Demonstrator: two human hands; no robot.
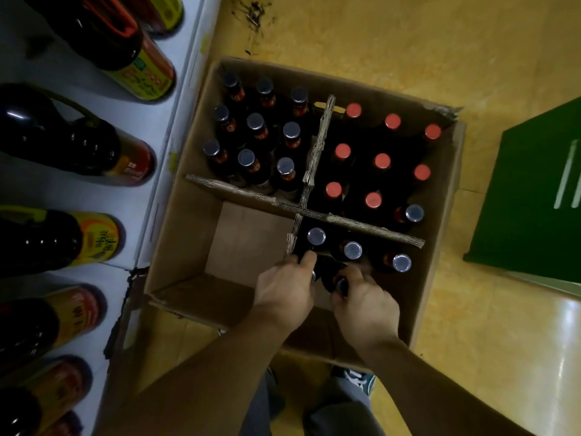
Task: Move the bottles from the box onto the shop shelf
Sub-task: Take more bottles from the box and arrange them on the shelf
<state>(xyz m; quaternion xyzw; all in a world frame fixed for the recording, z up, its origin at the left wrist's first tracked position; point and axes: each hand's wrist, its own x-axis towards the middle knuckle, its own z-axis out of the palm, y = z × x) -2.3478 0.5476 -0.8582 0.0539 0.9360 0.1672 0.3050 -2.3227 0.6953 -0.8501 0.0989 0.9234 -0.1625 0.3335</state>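
Observation:
An open cardboard box [176, 234] on the floor is split by cardboard dividers [314, 146] into four compartments. The far left one holds several dark bottles with silver caps [255, 121]. The far right one holds several red-capped bottles [382, 161]. In the near right compartment stand three silver-capped bottles [352, 250]. My left hand [283, 292] and my right hand [364, 305] both reach into this compartment. Each grips the neck of a dark bottle [330, 273] there, mostly hidden by the fingers. The near left compartment has only bare cardboard.
A white shop shelf [157, 196] runs along the left, with several large dark bottles with yellow and red labels [94, 240] on it. A green object [534, 196] stands on the yellow floor at the right. My shoe [358, 377] shows below the box.

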